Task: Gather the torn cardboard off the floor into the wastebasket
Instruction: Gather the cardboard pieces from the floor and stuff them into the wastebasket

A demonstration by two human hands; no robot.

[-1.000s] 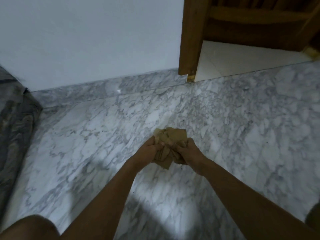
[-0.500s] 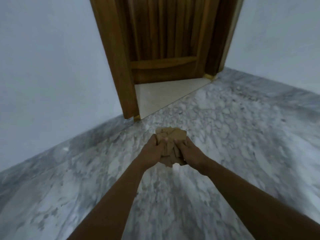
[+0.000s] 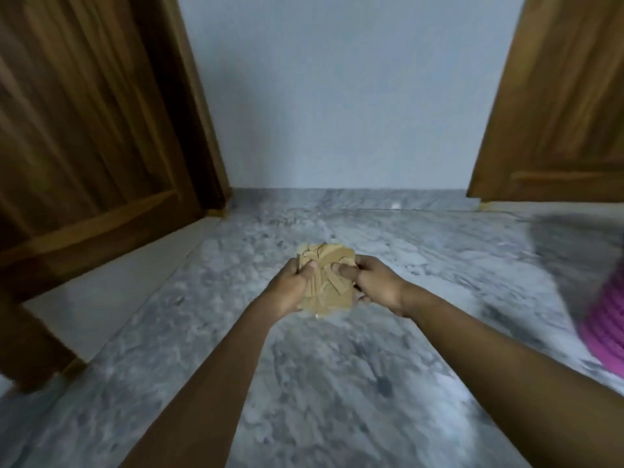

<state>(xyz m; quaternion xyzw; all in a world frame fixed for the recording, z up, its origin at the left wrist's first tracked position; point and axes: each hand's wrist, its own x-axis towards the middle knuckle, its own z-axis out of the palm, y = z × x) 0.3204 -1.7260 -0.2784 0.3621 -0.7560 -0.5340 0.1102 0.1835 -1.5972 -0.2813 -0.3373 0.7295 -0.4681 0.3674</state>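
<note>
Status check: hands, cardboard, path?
Left hand and right hand both clamped on cardboard wad. Wad off floor. Wastebasket not identifiable; blurred pink object at right.

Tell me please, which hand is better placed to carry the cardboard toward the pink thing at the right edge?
Probably the right hand: it grips the cardboard bundle on the side nearer the pink ribbed object. The left hand would need to cross over. The blur hides whether that object is the wastebasket.

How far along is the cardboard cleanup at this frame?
Pickup looks done: no loose pieces show on the marble floor. In hand: the left hand and right hand both clutch a bundle of torn cardboard. Left: the drop; no wastebasket is clearly identifiable, only a blurred pink object at right.
</note>
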